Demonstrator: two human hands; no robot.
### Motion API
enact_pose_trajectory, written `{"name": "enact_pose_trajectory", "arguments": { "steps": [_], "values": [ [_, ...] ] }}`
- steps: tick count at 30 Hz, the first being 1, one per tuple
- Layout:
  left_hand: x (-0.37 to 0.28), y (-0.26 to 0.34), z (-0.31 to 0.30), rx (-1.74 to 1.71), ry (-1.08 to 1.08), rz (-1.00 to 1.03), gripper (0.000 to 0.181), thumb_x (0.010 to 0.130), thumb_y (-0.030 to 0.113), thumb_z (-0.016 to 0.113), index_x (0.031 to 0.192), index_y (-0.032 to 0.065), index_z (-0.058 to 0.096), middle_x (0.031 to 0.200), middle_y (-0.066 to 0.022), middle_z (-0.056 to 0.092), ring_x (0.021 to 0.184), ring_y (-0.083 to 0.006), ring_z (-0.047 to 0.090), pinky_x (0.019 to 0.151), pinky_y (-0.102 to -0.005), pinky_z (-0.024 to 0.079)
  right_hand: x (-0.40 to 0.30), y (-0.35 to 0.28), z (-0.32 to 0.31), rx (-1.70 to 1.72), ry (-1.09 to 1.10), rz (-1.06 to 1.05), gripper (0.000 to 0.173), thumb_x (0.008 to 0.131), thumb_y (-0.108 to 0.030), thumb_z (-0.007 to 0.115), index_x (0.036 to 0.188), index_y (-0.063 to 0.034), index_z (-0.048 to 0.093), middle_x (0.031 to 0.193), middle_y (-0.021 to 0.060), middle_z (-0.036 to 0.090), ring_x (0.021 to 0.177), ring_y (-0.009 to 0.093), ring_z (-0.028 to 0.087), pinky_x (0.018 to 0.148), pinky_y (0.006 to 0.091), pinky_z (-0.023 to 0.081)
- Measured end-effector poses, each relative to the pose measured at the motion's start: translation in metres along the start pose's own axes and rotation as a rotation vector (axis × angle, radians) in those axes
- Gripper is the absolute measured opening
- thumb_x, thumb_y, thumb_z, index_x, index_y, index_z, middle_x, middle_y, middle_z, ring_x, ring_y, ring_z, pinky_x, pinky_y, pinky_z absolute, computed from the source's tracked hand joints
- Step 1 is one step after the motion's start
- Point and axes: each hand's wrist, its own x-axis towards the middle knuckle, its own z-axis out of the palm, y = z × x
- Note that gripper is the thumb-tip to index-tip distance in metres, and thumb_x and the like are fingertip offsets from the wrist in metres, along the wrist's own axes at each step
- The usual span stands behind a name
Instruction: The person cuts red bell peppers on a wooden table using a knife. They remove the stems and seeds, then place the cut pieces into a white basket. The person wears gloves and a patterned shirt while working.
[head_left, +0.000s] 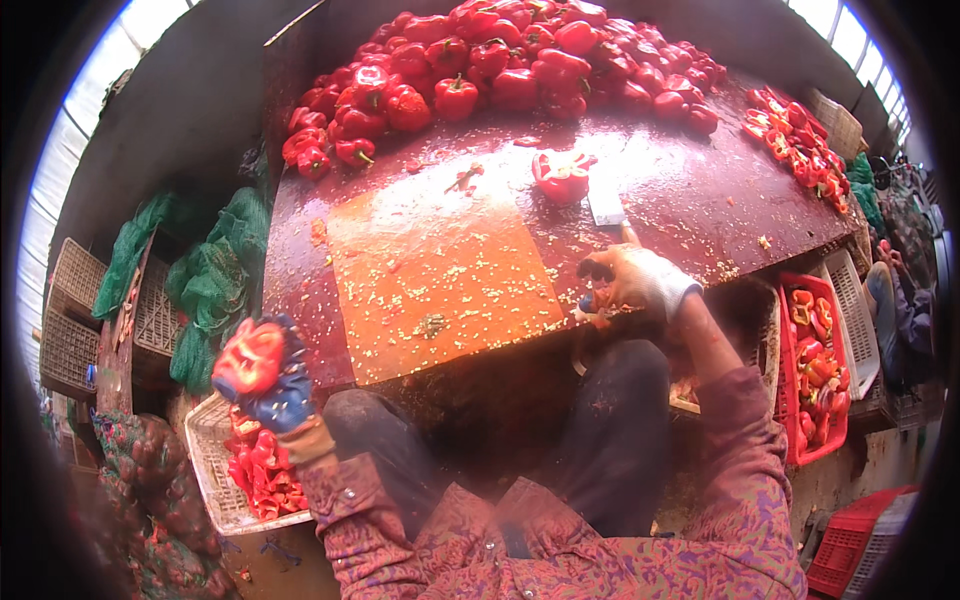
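Observation:
My left hand (281, 394), in a blue glove, grips a cut red bell pepper piece (251, 358) with its pale inner side showing. It is above a white plastic crate (204, 457) that holds red pepper pieces (262, 472). At the table's near edge, my right hand (634, 277) wears a white glove with dark fingertips. It holds a knife, its broad blade (606, 208) pointing away from me; the handle is mostly hidden by the hand. Just beyond the blade, a cut-open red pepper (562, 180) rests on the dark red tabletop (660, 180).
Whole red peppers (517, 67) are heaped at the table's far side. Cut peppers (799, 146) lie at the right end. An orange board (442, 285) is strewn with seeds. A red crate (832, 435) holds pepper pieces at right. Green net bags (225, 277) hang left. Another person's hand (889, 253) shows far right.

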Motion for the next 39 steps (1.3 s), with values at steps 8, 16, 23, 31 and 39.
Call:
{"name": "enact_pose_trajectory", "arguments": {
  "steps": [8,16,23,31,39],
  "values": [
    [0.005,-0.113,0.045,-0.107,0.215,-0.334,0.063,0.089,0.053,0.064,0.13,0.0064,0.054,0.133,-0.0253,0.056,0.129,-0.0411,0.05,0.114,-0.0616,0.029,0.104,0.037,-0.024,-0.415,0.352,0.092,0.082,0.074,-0.031,0.082,0.145,-0.0215,0.043,0.151,0.0136,0.041,0.14,0.035,0.035,0.114,0.0457,0.033],
    [0.004,-0.201,0.023,0.293,0.147,-0.546,0.052,0.096,0.037,0.059,0.139,0.0094,0.047,0.125,-0.0165,0.057,0.118,-0.0343,0.056,0.102,-0.0555,0.045,0.135,-0.001,0.014,-0.199,0.34,0.132,0.065,0.074,-0.018,0.077,0.132,-0.0149,0.049,0.137,0.0272,0.046,0.123,0.043,0.053,0.102,0.0455,0.047],
    [0.005,-0.196,0.016,0.454,0.075,-0.488,0.061,0.094,0.027,0.062,0.147,0.0115,0.036,0.129,-0.012,0.052,0.116,-0.0304,0.054,0.099,-0.0493,0.049,0.14,-0.053,0.039,0.094,0.47,-0.009,0.048,0.082,-0.026,0.077,0.122,-0.0049,0.062,0.112,0.0217,0.064,0.108,0.035,0.063,0.092,0.0408,0.049],
    [0.003,-0.219,0.025,0.657,0.146,-0.486,0.094,0.078,0.0,0.08,0.152,0.0152,0.025,0.138,-0.0059,0.046,0.121,-0.0174,0.051,0.096,-0.0313,0.052,0.155,-0.044,0.092,0.249,-0.004,-0.371,0.041,0.101,-0.026,0.05,0.135,-0.0027,0.052,0.134,0.0153,0.054,0.117,0.028,0.058,0.102,0.0363,0.045],
    [0.009,-0.201,0.033,0.938,-0.087,-0.062,0.118,0.068,0.021,0.092,0.155,0.0103,0.013,0.144,-0.0108,0.038,0.128,-0.022,0.044,0.103,-0.0342,0.047,0.064,-0.117,0.092,1.508,-0.158,-0.144,0.044,0.097,-0.01,0.053,0.14,-0.0085,0.045,0.126,0.0083,0.059,0.117,0.022,0.059,0.099,0.0366,0.049]
  ]
}}
